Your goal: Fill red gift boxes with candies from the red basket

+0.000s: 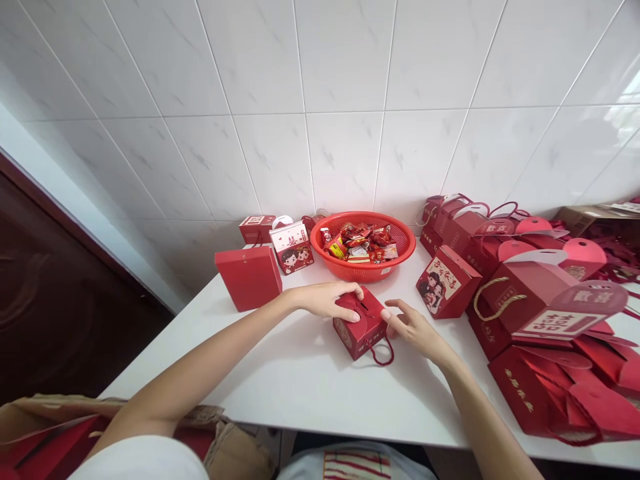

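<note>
A small red gift box (369,333) with a slotted top and a dark red cord loop hanging from its front stands on the white table (300,393). My left hand (333,301) lies across its top left, fingers bent over the lid and thumb pressing on the top. At the box's right edge, my right hand (413,330) has its thumb on the rim and its other fingers by the side, the index finger raised off it. The inside of the box is hidden. Just behind it sits a red plastic basket (363,272) holding wrapped sweets (357,243).
Plain red box (249,279) and a box with cartoon figures (291,248) stand left of the basket. To the right are another illustrated box (447,283) and stacked gift boxes (530,300). A tiled wall (345,153) backs the table; a cardboard carton (240,450) is lower left.
</note>
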Motion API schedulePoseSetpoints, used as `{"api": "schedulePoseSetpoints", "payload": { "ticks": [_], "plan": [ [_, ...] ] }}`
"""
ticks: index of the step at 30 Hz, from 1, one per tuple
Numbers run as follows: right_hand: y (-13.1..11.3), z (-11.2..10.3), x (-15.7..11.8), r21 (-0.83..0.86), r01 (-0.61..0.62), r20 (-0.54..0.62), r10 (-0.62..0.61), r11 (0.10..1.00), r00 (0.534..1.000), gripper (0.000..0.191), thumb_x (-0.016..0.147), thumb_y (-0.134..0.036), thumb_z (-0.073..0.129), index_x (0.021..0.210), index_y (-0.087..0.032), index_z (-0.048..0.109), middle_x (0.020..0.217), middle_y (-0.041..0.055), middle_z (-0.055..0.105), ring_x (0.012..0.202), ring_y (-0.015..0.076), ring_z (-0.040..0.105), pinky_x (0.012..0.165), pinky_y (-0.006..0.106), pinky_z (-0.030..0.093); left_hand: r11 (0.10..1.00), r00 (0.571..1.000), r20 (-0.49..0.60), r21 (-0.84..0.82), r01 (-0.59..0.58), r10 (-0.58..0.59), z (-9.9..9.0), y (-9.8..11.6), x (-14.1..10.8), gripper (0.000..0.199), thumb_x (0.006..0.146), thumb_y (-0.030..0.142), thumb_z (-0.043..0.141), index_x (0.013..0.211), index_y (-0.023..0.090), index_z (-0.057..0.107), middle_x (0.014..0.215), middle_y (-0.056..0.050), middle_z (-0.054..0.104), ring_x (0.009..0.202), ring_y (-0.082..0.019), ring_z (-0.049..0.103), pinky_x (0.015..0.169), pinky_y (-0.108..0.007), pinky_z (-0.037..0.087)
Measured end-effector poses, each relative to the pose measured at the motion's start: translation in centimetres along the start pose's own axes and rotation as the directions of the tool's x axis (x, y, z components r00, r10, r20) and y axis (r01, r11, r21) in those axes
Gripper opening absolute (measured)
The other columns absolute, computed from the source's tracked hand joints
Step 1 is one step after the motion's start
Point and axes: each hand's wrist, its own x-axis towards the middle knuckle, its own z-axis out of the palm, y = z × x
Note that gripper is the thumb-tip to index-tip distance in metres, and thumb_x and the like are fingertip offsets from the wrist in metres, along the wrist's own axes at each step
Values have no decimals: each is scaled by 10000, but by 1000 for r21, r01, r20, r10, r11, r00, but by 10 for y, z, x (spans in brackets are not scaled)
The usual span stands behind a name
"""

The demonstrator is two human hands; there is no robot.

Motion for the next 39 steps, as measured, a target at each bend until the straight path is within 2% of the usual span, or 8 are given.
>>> {"api": "schedulePoseSetpoints", "payload": {
  "ticks": [7, 12, 16, 21, 26, 32, 36, 39],
  "plan": [
    [-8, -1, -23, 291, 11, -7, -10, 957, 1000, 705, 654, -397, 781, 1256, -173, 491, 599, -65, 594, 616, 172, 588, 641, 302, 429, 999, 1000, -12, 33, 10, -9, -1, 5, 12, 510, 798, 565, 673, 1148, 224, 528, 955, -6, 613, 686, -146, 576, 601, -251, 406],
    [-27, -10, -29, 671, 7, -40, 27, 741, 999, 565, 628, -315, 774, 1135, -180, 564, 633, -55, 603, 645, 162, 625, 735, 341, 494, 993, 997, -76, 117, -13, 22, -2, 10, 12, 457, 747, 594, 708, 945, 204, 573, 761, 32, 539, 601, -124, 508, 538, -242, 335],
    [-45, -18, -30, 776, -6, -29, 45, 630, 999, 506, 635, -321, 771, 1083, -186, 580, 695, -34, 635, 632, 143, 624, 719, 329, 507, 995, 985, -174, 100, 28, -11, -2, 19, 12, 395, 671, 501, 798, 783, 181, 595, 713, 17, 543, 642, -137, 495, 538, -249, 324],
    [-83, -32, -31, 563, 230, -151, -174, 794, 973, 433, 710, -377, 753, 1061, -181, 591, 860, 37, 719, 788, 172, 663, 829, 356, 504, 970, 968, -248, -243, -20, -42, -17, 51, 3, 323, 719, 398, 787, 889, 164, 645, 730, 9, 585, 641, -132, 545, 591, -262, 434],
    [-111, -33, -27, 135, 354, -258, -312, 925, 914, 389, 758, -426, 716, 1038, -191, 582, 807, 19, 692, 726, 184, 640, 682, 320, 481, 810, 961, -251, -536, -240, 119, -27, 94, -17, 427, 899, 447, 645, 1248, 210, 580, 1199, -80, 643, 1092, -215, 630, 911, -368, 526],
    [-106, -23, -32, -254, 338, -468, -421, 906, 777, 212, 799, -339, 611, 968, -221, 562, 811, 4, 681, 687, 179, 618, 629, 294, 461, 826, 939, -280, -466, -316, 202, -3, 123, -22, 514, 957, 430, 563, 1429, 251, 465, 1396, -97, 561, 1334, -269, 494, 1072, -443, 448],
    [-103, -26, -46, -276, 369, -532, -460, 888, 711, 132, 810, -221, 542, 939, -223, 570, 810, 15, 686, 696, 187, 641, 635, 299, 486, 837, 900, -331, -373, -401, 284, 12, 132, -20, 593, 917, 382, 627, 1464, 257, 436, 1531, -93, 443, 1413, -293, 405, 1147, -465, 385],
    [-114, -36, -64, -213, 478, -636, -492, 852, 594, 135, 892, -225, 527, 994, -204, 614, 842, 28, 690, 676, 166, 653, 618, 292, 514, 771, 855, -374, -397, -498, 360, 15, 137, -24, 605, 899, 315, 652, 1462, 253, 440, 1531, -102, 443, 1392, -299, 437, 1107, -457, 439]
  ]
}}
